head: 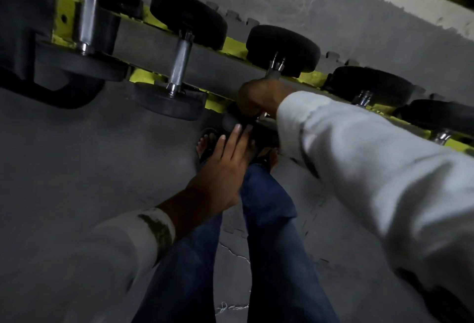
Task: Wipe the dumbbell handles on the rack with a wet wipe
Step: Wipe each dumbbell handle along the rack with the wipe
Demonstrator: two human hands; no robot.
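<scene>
From my feed, the right hand (259,96) is curled round a dumbbell handle (275,68), and only a short chrome stub of it shows above the knuckles. That dumbbell lies across the yellow dumbbell rack (232,46), third from the left in the row, with its far head (282,50) resting on the rear rail. A small pale scrap (264,116) peeks out under the right hand; I cannot tell whether it is the wet wipe.

The left hand (223,166) is spread, its straight fingers touching the dumbbell's near head (230,120). To the left, the neighbouring dumbbell's knurled handle (179,62) is bare and untouched. More dumbbells (369,84) sit to the right, partly hidden by my white sleeve (359,158). Below are blue jeans (272,232), a sandalled foot (205,143) and the grey floor mats (77,168).
</scene>
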